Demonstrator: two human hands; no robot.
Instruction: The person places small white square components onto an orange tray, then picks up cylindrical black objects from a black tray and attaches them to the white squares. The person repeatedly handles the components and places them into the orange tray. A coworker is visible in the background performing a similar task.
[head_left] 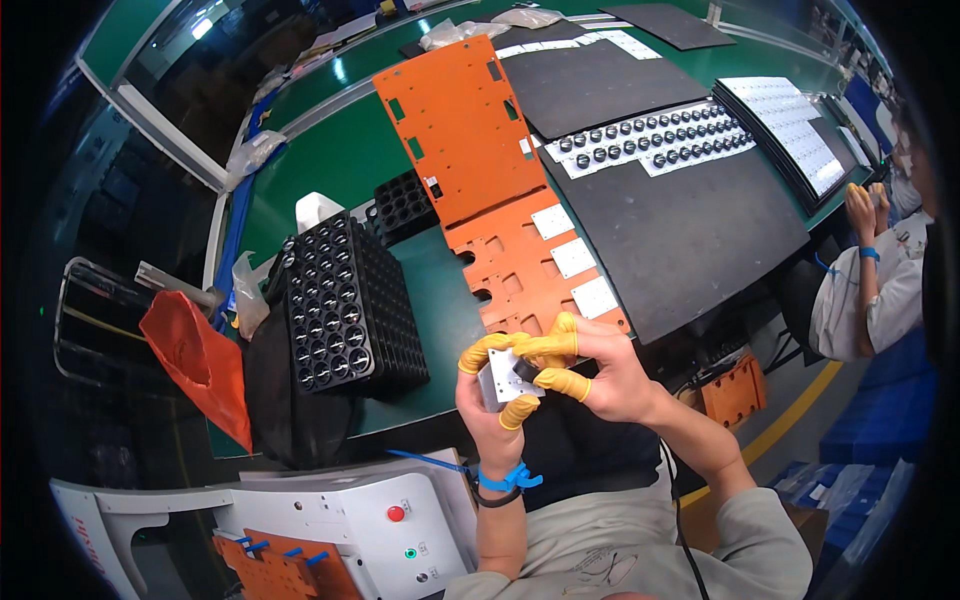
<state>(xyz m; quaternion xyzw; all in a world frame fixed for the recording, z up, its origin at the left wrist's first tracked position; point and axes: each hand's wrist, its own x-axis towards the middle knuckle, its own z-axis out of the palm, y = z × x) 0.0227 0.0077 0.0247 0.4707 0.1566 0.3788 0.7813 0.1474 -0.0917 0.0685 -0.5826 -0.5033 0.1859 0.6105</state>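
Observation:
My left hand (492,400), in yellow finger cots, is closed round the edges of a small white plate (503,377) with holes in it. Between the yellow-tipped thumb and fingers of my right hand (590,370) is a small black round part (525,370), held against the face of that plate. Just beyond both hands lies an orange fixture board (515,255) with cut-outs; several square white plates (573,258) rest along its right side. Its hinged orange lid (455,130) is laid open toward the back.
Stacked black trays of round parts (335,300) stand on the left. Rows of black knobs on white plates (650,140) lie on a dark mat (680,240). A white machine panel with a red button (396,513) is lower left. A co-worker's hand (862,210) shows at right.

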